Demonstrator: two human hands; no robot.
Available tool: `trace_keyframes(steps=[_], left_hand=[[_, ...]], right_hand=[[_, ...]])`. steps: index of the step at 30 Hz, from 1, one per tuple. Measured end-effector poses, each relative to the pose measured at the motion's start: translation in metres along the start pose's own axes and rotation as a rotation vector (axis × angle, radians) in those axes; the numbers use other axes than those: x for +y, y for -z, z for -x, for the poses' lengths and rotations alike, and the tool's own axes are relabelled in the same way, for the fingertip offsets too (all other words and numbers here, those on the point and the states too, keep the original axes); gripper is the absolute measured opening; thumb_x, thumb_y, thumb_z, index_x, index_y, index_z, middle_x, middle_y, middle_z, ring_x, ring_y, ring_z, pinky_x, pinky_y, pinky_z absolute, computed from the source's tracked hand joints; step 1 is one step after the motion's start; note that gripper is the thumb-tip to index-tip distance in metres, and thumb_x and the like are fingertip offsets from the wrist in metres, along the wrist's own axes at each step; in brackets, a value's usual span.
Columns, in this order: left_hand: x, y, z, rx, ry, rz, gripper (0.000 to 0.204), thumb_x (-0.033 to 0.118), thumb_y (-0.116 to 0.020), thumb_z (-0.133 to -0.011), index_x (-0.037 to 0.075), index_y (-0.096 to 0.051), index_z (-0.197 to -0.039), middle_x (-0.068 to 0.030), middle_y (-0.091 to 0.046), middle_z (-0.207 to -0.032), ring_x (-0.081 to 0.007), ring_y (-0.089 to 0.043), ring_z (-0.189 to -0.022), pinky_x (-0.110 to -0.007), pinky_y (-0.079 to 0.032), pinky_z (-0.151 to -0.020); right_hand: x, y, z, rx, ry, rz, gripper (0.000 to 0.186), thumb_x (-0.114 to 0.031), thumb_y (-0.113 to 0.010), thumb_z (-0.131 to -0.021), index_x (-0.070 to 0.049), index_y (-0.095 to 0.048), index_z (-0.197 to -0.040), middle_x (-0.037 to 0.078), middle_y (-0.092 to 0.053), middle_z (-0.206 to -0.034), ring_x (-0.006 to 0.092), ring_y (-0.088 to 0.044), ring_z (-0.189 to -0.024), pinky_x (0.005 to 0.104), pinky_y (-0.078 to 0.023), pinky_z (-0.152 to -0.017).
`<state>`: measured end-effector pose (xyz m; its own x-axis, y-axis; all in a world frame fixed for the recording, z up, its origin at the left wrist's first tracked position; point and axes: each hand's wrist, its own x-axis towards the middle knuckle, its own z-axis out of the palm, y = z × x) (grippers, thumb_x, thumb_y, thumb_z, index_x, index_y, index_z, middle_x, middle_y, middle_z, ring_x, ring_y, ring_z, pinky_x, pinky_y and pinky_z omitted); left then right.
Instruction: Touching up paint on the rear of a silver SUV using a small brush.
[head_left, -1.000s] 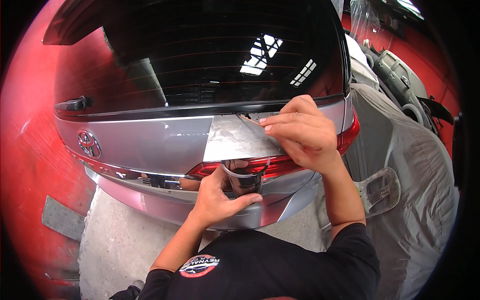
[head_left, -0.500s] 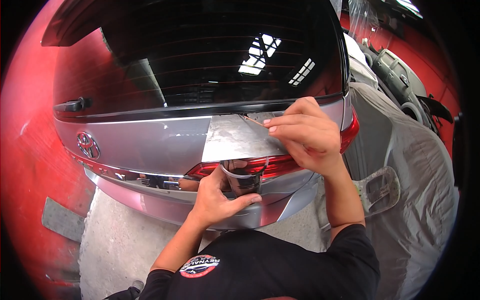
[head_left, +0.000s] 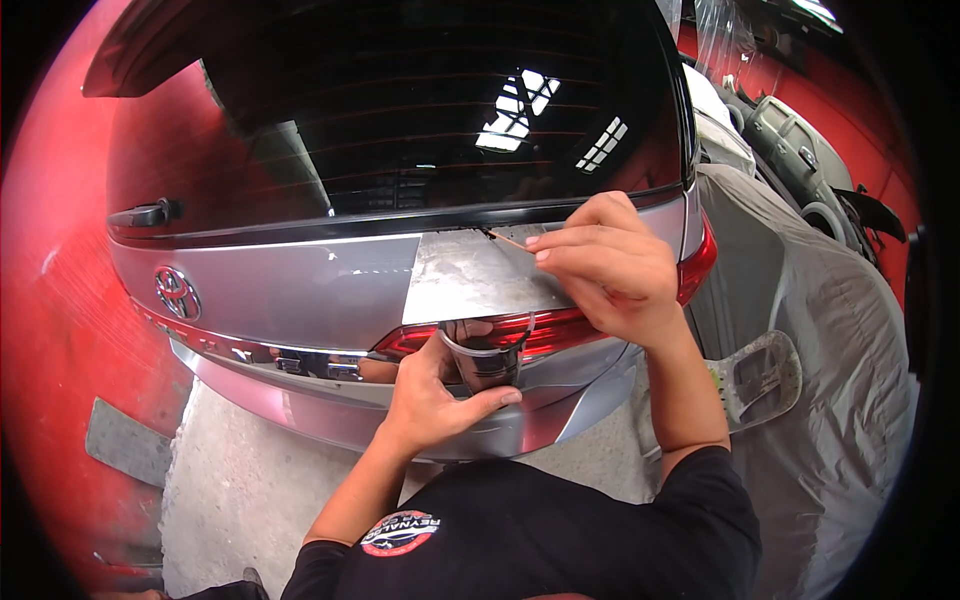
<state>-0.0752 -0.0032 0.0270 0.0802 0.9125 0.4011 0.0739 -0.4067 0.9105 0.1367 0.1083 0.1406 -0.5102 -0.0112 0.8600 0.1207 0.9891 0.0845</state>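
Observation:
A see-through cup [head_left: 487, 368] with dark liquid in it is gripped by my left hand [head_left: 428, 402], in front of the red tail light [head_left: 568, 336]. My right hand [head_left: 622, 268] pinches a thin light-brown stick [head_left: 514, 242] between thumb and fingers. Its dark tip rests at the top edge of a dull grey bare patch [head_left: 480, 280] on the silver tailgate [head_left: 300, 280], just under the rear window [head_left: 400, 120]. Small dark marks line that edge. Whether the stick ends in bristles is too small to tell.
A rear wiper [head_left: 145, 213] and a chrome emblem [head_left: 177, 292] lie left along the tailgate. On the right stand a grey cloth cover [head_left: 840, 380] and a grey slotted panel [head_left: 765, 385]. A flat grey board [head_left: 128, 440] lies on the red surface at left.
The stick's dark tip has shifted slightly left and up along the patch's top edge. My left hand keeps the cup almost still. Dark clothing at the lower left edge has moved.

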Motion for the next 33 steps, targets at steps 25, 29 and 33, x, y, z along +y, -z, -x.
trace_keyframes(steps=[25,29,33], left_hand=[[0.002,0.004,0.0,-0.021,0.02,-0.06,0.073,0.013,-0.094,-0.078,-0.009,-0.053,-0.134,-0.015,-0.074,-0.109,-0.0174,-0.074,-0.097,-0.031,-0.058,-0.087],[0.0,0.002,0.0,-0.012,0.013,-0.022,0.073,0.013,-0.094,-0.078,-0.009,-0.053,-0.134,-0.0151,-0.073,-0.11,-0.0174,-0.074,-0.096,-0.031,-0.058,-0.087],[0.001,0.002,-0.001,-0.02,0.008,-0.024,0.073,0.012,-0.094,-0.078,-0.009,-0.053,-0.134,-0.0152,-0.073,-0.111,-0.0174,-0.074,-0.096,-0.031,-0.058,-0.086]], right_hand=[[0.002,-0.001,0.0,-0.031,-0.004,-0.012,0.03,0.008,-0.076,-0.069,-0.004,-0.077,-0.096,0.008,-0.08,-0.101,0.0253,-0.064,-0.079,0.0358,-0.047,-0.075],[0.001,0.0,0.0,-0.014,-0.006,-0.002,0.028,0.005,-0.081,-0.069,-0.004,-0.075,-0.094,0.006,-0.078,-0.097,0.0241,-0.064,-0.081,0.035,-0.045,-0.073],[0.0,-0.002,-0.003,-0.016,0.01,-0.035,0.029,0.007,-0.079,-0.069,-0.004,-0.076,-0.096,0.007,-0.079,-0.099,0.025,-0.064,-0.08,0.0355,-0.046,-0.074]])
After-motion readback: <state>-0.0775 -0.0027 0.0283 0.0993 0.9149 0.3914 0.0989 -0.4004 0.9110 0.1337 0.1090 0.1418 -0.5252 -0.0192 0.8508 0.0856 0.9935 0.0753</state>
